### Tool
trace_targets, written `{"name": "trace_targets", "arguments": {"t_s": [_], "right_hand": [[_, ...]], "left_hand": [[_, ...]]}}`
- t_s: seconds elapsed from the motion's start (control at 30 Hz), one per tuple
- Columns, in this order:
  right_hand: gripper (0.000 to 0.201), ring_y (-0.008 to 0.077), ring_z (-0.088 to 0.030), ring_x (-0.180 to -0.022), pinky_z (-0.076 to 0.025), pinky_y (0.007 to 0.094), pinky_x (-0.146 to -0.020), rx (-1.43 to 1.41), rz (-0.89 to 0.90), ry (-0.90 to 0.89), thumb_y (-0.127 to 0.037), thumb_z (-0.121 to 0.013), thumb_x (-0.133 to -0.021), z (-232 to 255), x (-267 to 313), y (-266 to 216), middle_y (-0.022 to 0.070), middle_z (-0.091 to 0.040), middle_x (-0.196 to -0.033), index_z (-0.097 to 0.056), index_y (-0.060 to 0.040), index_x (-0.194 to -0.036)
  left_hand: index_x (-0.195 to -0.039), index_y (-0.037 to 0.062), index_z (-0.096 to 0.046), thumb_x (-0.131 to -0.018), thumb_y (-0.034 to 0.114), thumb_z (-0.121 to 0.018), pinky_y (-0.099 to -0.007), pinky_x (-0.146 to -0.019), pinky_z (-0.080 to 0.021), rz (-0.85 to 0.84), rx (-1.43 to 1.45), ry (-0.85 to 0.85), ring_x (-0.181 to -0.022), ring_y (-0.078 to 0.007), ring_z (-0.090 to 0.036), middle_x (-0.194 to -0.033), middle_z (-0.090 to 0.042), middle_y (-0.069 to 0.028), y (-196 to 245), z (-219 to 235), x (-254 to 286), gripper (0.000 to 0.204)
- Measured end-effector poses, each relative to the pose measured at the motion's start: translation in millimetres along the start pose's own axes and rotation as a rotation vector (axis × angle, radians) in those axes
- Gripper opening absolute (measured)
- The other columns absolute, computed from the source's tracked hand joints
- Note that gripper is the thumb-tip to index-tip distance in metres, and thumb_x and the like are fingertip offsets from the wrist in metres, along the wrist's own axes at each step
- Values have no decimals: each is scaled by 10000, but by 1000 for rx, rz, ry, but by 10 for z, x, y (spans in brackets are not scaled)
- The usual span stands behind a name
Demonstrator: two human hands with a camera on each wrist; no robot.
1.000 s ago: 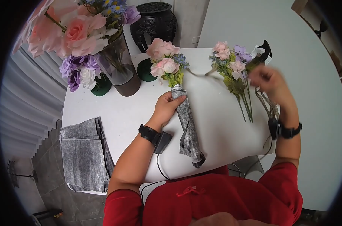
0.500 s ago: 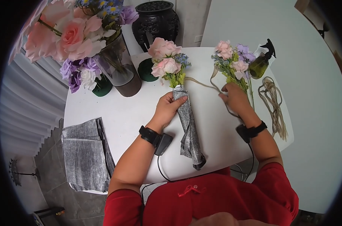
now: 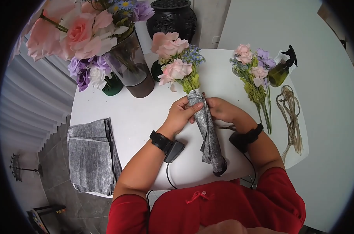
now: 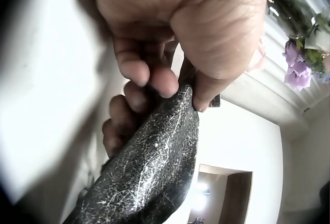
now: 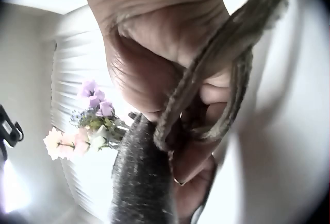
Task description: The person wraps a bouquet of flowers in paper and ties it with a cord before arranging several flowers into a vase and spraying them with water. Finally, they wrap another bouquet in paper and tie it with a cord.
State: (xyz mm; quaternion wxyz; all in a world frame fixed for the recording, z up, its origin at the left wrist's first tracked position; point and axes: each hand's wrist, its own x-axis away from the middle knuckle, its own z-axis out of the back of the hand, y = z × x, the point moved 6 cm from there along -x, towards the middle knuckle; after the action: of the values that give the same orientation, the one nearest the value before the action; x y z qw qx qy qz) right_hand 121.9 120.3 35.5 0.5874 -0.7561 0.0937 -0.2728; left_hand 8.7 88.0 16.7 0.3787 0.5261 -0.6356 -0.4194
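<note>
A bouquet of pink roses (image 3: pixel 176 70) with small blue flowers stands out of a sleeve of grey-black mottled wrapping paper (image 3: pixel 208 128). My left hand (image 3: pixel 182 114) grips the upper part of the wrapped stems, thumb across the front. On the other side of the wrap, close under the flowers, is my right hand (image 3: pixel 221 110). Its curled fingers hold a tan-grey ribbon (image 5: pixel 227 38), which loops past them in the right wrist view. The wrap's lower end tapers toward the table's front edge. Behind the paper, the fingertips are partly hidden in the head view.
Stacked grey wrapping sheets (image 3: pixel 90 163) lie at left. A glass vase (image 3: pixel 132 64) of large flowers stands at back left. Toward the right are a second flower bunch (image 3: pixel 253 74), a green spray bottle (image 3: pixel 279 74) and a bundle of ribbon (image 3: pixel 290 117).
My right hand has come from the far right, bringing the ribbon across the table to the wrapped stems. The left hand keeps its grip on the bouquet.
</note>
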Motion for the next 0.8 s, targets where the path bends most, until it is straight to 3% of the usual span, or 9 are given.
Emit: {"name": "trace_targets", "arguments": {"t_s": [0.03,0.23,0.33,0.4,0.43,0.6,0.7,0.77,0.8], "right_hand": [[186,110,-614,-765,-486,240,-692,-86,33,-15,-116,-506,-921,-59,67,-118,41,-645,-879,-557,-17,-1070],[166,96,-566,-660,-463,222,-601,95,-9,55,-105,-496,-915,330,86,68,13,-604,-802,-544,2,-1033],[149,83,-540,-624,-440,211,-545,149,48,75,-85,-507,-902,312,95,-20,2,-577,-770,-541,4,-1016],[147,77,-527,-608,-427,206,-520,197,76,77,-74,-512,-895,301,118,-93,0,-566,-763,-539,4,-1017],[165,81,-531,-620,-432,207,-523,206,13,73,-69,-513,-893,328,131,-71,4,-562,-768,-532,3,-1040],[222,90,-555,-673,-434,205,-520,141,-35,82,-75,-516,-894,248,214,-126,19,-562,-784,-508,-3,-1105],[254,117,-584,-732,-464,255,-564,384,-135,140,-94,-520,-893,302,237,-86,30,-571,-793,-488,11,-1122],[200,124,-569,-663,-457,297,-582,656,104,125,-105,-504,-919,273,193,-105,25,-565,-767,-509,-4,-1092],[200,124,-569,-663,-457,297,-582,657,105,124,-105,-504,-919,244,216,-141,25,-565,-767,-509,-4,-1092]], "left_hand": [[-1129,22,-606,-888,156,-630,-163,-456,-403,2,1,6,-588,-28,-524,-882,-654,-9,-22,-1,4,276],[-982,17,-622,-892,170,-631,-201,-500,-448,-2,-1,71,-627,-60,-557,-834,-653,-20,-64,-11,-10,177],[-944,29,-646,-862,211,-680,-193,-522,-424,68,-250,135,-580,-44,-514,-759,-631,-2,-27,-6,29,203],[-966,-1,-636,-888,194,-647,-218,-620,-468,-140,-393,126,-706,-58,-563,-834,-654,-16,57,-51,23,210],[-966,-1,-636,-888,194,-647,-218,-620,-468,-138,-394,129,-706,-58,-563,-834,-654,-16,18,-27,13,210],[-948,-8,-652,-874,203,-664,-227,-626,-461,-39,-525,154,-685,-58,-555,-791,-658,-1,-11,7,4,223],[-900,6,-673,-854,237,-680,-247,-600,-455,71,-754,172,-646,-61,-550,-736,-657,-14,90,-37,62,237],[-857,9,-673,-833,282,-692,-272,-581,-452,88,-838,182,-608,-90,-550,-687,-644,-40,148,-59,92,274],[-814,13,-674,-812,327,-704,-297,-562,-449,104,-921,189,-569,-119,-549,-639,-630,-66,172,-63,105,315]]}}
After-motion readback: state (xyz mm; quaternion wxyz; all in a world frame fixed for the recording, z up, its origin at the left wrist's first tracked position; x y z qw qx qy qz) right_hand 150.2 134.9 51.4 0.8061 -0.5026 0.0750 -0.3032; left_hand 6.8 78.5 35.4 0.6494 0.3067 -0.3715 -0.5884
